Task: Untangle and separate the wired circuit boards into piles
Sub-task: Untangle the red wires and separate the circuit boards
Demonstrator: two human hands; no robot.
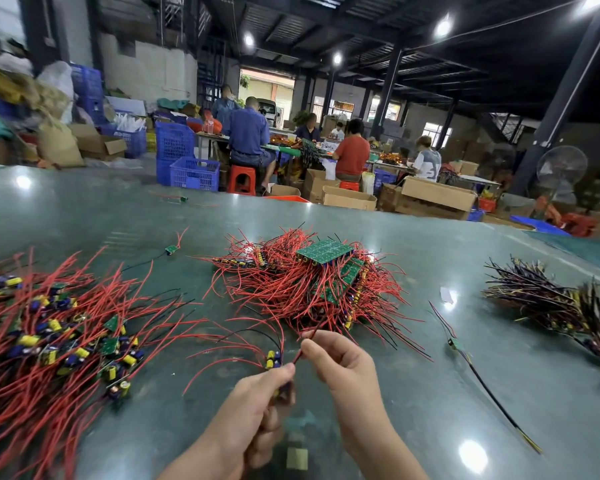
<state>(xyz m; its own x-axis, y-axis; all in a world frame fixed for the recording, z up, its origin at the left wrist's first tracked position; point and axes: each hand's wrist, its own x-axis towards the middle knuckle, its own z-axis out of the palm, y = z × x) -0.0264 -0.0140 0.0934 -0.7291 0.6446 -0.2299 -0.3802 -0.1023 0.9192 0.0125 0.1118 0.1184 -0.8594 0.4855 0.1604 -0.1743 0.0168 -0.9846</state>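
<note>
Together, left hand [257,403] grips a small board [273,360], right hand [340,362] pinches its red wire [300,353].

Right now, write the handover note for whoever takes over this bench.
Left hand grips a small wired board; right hand pinches its red wire.
Tangled pile sits mid-table, panel of green boards on top.
Separated boards lie spread at left; dark-wired bundle at right; single strays around.
Done: left pile started.
Left: most of the centre tangle.
</note>
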